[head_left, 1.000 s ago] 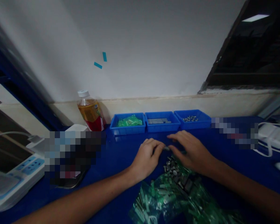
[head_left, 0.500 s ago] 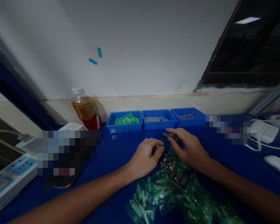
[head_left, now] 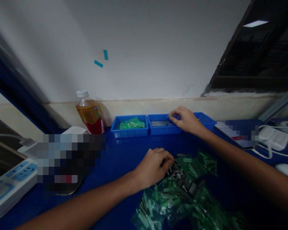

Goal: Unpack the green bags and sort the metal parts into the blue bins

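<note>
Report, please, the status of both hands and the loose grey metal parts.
Right hand at middle blue rectangular plastic tray, apparently pinching small metal piece. Left hand at loose grey metal parts. Green translucent plastic packets crowd them.

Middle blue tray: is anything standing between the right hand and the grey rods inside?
Nothing visible is. The right hand's fingers are above the right end of the open-topped middle blue tray, with the grey rods just to their left. Whether the fingers touch any rods is unclear.
</note>
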`<state>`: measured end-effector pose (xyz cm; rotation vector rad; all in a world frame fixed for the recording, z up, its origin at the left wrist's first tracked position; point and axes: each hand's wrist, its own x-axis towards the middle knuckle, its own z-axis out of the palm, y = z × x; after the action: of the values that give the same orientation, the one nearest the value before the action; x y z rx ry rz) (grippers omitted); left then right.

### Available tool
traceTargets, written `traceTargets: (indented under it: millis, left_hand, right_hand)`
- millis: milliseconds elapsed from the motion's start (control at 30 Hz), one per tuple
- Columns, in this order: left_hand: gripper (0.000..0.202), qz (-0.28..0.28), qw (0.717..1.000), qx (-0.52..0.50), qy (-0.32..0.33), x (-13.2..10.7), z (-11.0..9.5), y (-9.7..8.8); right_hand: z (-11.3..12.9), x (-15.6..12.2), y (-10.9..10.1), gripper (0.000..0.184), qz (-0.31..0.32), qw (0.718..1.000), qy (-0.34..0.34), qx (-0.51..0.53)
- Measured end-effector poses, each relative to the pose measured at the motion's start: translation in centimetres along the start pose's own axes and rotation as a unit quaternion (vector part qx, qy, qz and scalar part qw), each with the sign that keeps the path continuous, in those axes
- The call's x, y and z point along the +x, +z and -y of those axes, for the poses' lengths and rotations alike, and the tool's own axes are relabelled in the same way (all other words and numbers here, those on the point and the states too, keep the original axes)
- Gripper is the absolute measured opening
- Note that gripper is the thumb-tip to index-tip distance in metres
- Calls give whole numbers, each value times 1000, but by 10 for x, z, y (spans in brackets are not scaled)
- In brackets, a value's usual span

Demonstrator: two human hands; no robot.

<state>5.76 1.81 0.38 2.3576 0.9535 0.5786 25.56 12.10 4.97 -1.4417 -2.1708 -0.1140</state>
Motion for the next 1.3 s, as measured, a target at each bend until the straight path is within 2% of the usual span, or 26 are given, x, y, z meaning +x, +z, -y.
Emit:
traceTargets:
  millis: [200, 467, 700, 800, 967, 1067, 1200, 1300]
  left_hand:
    - [12, 5, 1000, -21, -2, -1, 4, 1]
    - [17, 12, 999, -32, 0, 1, 4, 0]
    - [16, 13, 998, -54, -1, 0, 4, -1]
    - [15, 8, 998, -57, 2, -1, 5, 0]
    - [15, 6, 998, -62, 7, -1, 7, 2]
    - [15, 7, 998, -59, 6, -2, 7, 3]
    - [15, 5, 998, -59, 11, -2, 7, 3]
    - [15, 4, 998, -58, 12, -2, 7, 3]
  right_hand:
    - [-2, 15, 5, 22, 87, 995, 49, -16]
    - [-11, 24, 6, 28, 179, 978, 86, -59]
    - [-3, 40, 21, 13, 261, 953, 103, -113]
    - [-1, 41, 21, 14, 274, 949, 99, -118]
    - [-1, 36, 8, 30, 254, 952, 106, -136]
    - [2, 31, 3, 36, 263, 948, 105, -144]
    - [8, 26, 6, 41, 291, 943, 91, -135]
    - [10, 25, 10, 39, 288, 943, 106, -129]
